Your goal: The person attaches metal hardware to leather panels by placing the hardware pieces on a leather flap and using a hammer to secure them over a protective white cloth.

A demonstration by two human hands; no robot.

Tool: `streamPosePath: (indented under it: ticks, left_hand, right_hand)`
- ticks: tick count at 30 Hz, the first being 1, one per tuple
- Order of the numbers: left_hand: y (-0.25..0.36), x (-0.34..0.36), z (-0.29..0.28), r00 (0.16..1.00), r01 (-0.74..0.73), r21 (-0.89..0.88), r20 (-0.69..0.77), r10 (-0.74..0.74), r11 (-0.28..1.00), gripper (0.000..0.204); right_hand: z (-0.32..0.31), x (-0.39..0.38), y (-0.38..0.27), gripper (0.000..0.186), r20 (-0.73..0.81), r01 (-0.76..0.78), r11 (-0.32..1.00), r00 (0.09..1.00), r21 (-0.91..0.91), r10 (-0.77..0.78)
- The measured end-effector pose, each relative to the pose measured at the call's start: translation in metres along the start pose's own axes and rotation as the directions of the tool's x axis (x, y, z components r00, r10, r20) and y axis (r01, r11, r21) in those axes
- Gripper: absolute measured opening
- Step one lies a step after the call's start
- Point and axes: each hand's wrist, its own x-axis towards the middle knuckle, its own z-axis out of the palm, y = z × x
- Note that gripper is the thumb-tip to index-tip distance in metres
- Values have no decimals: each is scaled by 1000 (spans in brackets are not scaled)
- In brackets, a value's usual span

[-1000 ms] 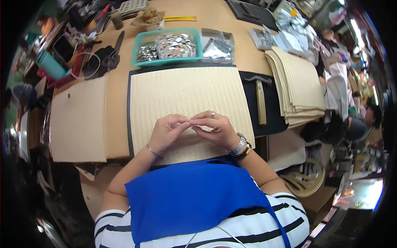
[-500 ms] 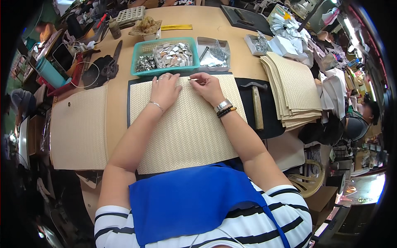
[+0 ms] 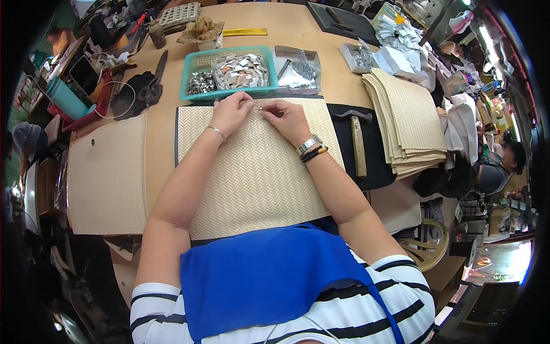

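A cream herringbone-textured sheet lies flat before me on a dark board. Close to its far edge, my right hand pinches a small metal piece between thumb and fingertips. My left hand is just left of it, fingers bent and drawn together toward the same spot. Whatever those fingers hold is too small to make out. Just beyond both hands stands a teal basket with small metal fittings and a bag of small pale flat pieces.
A hammer lies on a black mat to the right, beside a stack of textured sheets. Another sheet with a small round fitting lies left. Open boxes and a yellow strip are farther back. A person is at far right.
My left hand has gone from lying with fingers stretched on the sheet to bent fingers near the right hand. The right hand keeps its pinch and has barely moved.
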Motion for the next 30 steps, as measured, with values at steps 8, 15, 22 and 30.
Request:
streamPosePath:
  ticks: [8, 15, 22, 30]
  left_hand:
    - [-23, 7, 12, 1000, -25, -111, 16, 27, 994, 23]
    - [-18, 4, 11, 1000, -5, -77, 18, 7, 997, 23]
    - [-10, -7, 14, 998, -12, -69, -61, 8, 998, 22]
    - [-32, 2, 18, 1000, -19, -278, -24, 13, 960, 21]
  right_hand:
    - [2, 1, -9, 18, 0, 90, 991, 996, -94, -91]
    - [2, 2, -13, 20, 16, 104, 970, 995, -220, -103]
    - [3, 3, -8, 22, -27, 62, 998, 998, -13, -62]
    - [3, 2, -3, 20, -14, -32, 996, 999, 86, 33]
